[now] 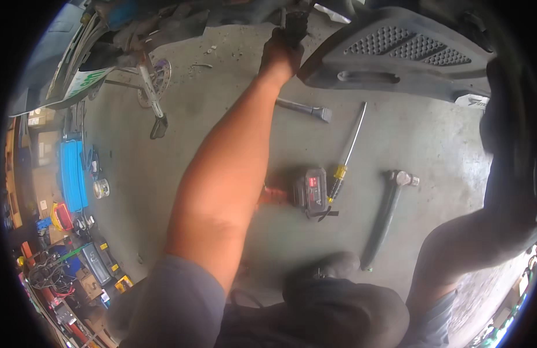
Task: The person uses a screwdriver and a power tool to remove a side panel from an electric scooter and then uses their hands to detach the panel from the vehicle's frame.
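My left arm reaches forward across the floor. Up by the vehicle's underside, my left hand (281,51), looking dark as if gloved, is closed around a dark part I cannot make out. Right of it lies a dark grey plastic panel (390,55) with perforated areas and a slot. My right arm (471,246) is bent at the right edge in deep shadow; its hand and fingers cannot be made out. Below the left hand lies a flat-ended metal bar (306,108). Beside my forearm rests an orange-red power tool (274,196) with a dark battery pack (310,192) showing red lights.
A screwdriver (340,172) with a yellow-black handle and a hammer (390,203) lie on the floor. A metal stand (149,93) and a disc (163,74) sit at upper left. Along the left are a blue case (74,176) and cluttered tools. My knee (361,307) is below.
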Motion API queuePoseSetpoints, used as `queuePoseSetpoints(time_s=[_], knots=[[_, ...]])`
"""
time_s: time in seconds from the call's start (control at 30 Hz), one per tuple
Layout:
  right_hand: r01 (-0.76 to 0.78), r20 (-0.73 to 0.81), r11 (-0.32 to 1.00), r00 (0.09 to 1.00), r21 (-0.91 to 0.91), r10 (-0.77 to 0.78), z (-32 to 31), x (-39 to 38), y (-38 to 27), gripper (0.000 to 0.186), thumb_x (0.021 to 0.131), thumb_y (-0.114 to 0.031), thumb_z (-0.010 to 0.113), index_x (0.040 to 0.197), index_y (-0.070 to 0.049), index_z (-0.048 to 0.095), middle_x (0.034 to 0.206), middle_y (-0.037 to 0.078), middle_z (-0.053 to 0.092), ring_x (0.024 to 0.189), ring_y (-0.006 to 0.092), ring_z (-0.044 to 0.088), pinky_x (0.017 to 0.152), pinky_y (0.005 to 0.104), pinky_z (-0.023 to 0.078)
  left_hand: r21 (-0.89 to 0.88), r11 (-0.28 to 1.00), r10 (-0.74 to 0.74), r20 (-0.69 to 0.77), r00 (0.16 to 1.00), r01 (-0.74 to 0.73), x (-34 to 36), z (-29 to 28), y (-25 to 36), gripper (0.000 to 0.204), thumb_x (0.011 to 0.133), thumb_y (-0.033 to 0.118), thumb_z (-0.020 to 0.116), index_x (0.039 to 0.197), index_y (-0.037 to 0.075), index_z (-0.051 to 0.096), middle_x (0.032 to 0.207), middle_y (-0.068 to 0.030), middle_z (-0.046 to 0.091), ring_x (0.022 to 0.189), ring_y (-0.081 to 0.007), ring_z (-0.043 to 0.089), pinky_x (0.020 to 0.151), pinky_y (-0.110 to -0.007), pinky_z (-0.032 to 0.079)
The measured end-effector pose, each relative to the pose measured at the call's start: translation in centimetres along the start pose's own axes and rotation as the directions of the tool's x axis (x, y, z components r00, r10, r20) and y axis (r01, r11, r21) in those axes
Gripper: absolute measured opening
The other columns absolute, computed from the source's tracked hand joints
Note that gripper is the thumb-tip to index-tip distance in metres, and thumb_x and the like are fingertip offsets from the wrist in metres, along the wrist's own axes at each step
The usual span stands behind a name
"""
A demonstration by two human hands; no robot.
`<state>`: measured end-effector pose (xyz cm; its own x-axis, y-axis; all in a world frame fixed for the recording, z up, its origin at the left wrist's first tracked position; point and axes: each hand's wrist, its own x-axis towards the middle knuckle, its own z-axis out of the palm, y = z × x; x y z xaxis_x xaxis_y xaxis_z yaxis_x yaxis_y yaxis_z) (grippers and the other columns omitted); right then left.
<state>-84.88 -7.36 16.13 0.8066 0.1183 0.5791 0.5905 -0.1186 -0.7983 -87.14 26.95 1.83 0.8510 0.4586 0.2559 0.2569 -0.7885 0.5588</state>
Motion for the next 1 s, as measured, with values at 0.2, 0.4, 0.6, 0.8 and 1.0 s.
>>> queuePoseSetpoints(time_s=[0.2,0.4,0.6,0.8,1.0], knots=[[-0.003,-0.034,1.000,0.999,0.027,0.004,-2.3,0.4,-1.3,0.030,0.094,-0.023,0.051,0.097,0.005,0.059,0.085,0.010,0.063,0.072,0.0158,0.058,0.062,0.0277,0.044,0.007,1.000,-0.026,-0.090,0.996,0.027,-0.5,0.8,1.5,0.035,0.078,0.021,0.061,0.107,0.002,0.057,0.102,-0.0250,0.062,0.097,-0.0424,0.060,0.082,-0.045,0.050],[-0.034,0.029,0.994,0.999,0.100,0.032,-1.1,2.2,-0.1,0.029,0.094,-0.023,0.051,0.099,0.004,0.059,0.086,0.009,0.063,0.074,0.0145,0.058,0.063,0.0268,0.045,0.000,0.983,-0.183,0.023,0.983,0.183,0.1,-0.4,-1.0,0.045,0.079,0.021,0.066,0.110,-0.005,0.046,0.105,-0.0285,0.061,0.101,-0.0411,0.060,0.086,-0.044,0.051],[-0.006,0.030,0.997,1.000,0.077,0.003,-3.6,2.6,-0.3,0.028,0.094,-0.023,0.052,0.102,0.003,0.059,0.087,0.008,0.064,0.076,0.0132,0.058,0.065,0.0259,0.045,-0.051,0.966,-0.254,0.038,0.967,0.255,-0.1,0.1,1.5,0.044,0.079,0.020,0.065,0.112,-0.003,0.046,0.103,-0.0269,0.063,0.098,-0.0405,0.061,0.084,-0.044,0.052],[-0.037,0.033,0.996,0.999,0.079,0.034,-3.4,2.1,-0.3,0.028,0.094,-0.023,0.052,0.105,0.002,0.059,0.088,0.007,0.064,0.078,0.0118,0.059,0.067,0.0250,0.045,-0.024,0.974,-0.225,0.047,0.973,0.226,-0.4,-0.3,0.5,0.047,0.079,0.022,0.064,0.114,-0.002,0.045,0.105,-0.0268,0.062,0.098,-0.0411,0.061,0.084,-0.045,0.052],[-0.089,0.004,0.992,0.996,0.088,0.089,-3.1,0.9,-0.2,0.028,0.095,-0.022,0.052,0.108,0.001,0.058,0.090,0.006,0.064,0.080,0.0105,0.059,0.068,0.0242,0.045,-0.005,0.986,-0.167,0.001,0.986,0.167,-0.3,0.2,-0.4,0.047,0.079,0.022,0.063,0.115,-0.001,0.043,0.105,-0.0266,0.062,0.098,-0.0416,0.061,0.084,-0.045,0.051]])
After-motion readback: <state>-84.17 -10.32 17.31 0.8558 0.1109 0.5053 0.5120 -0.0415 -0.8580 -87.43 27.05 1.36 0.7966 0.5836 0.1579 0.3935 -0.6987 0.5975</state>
